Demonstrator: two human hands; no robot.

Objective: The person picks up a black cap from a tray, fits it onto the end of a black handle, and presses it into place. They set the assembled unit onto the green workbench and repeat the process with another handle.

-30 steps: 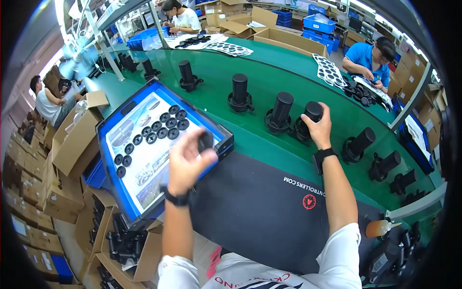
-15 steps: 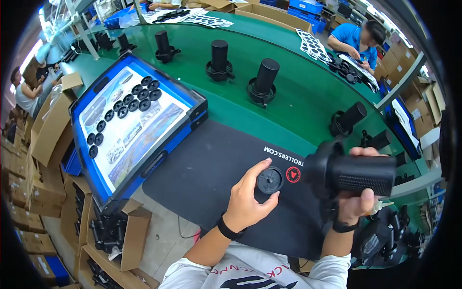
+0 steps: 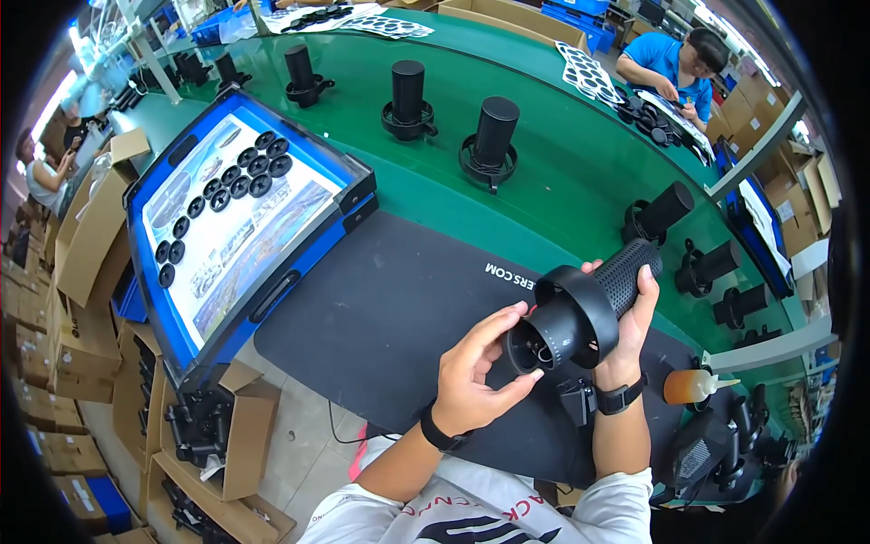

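My right hand [image 3: 625, 317] is wrapped round a black microphone [image 3: 625, 272] with a textured grille, tilted with its grille end up and away. A wide black ring [image 3: 594, 313] surrounds its body. The lower end faces left toward me. My left hand [image 3: 476, 372] pinches a round black disc [image 3: 527, 352] at that end, thumb below and fingers above. Small parts show dimly in the round face; how far the disc sits in the end I cannot tell.
A dark mat [image 3: 390, 308] lies under my hands. At left, a blue-framed tray [image 3: 299, 263] carries several black discs [image 3: 238, 187]. Several microphones [image 3: 495, 136] stand along the green bench. A bottle of amber liquid [image 3: 687, 386] is at right. Across the bench a person [image 3: 666, 68] works.
The microphone has swung leftward and tilted, its lower end now facing my left hand. My left hand has brought the disc from over the mat up against that end.
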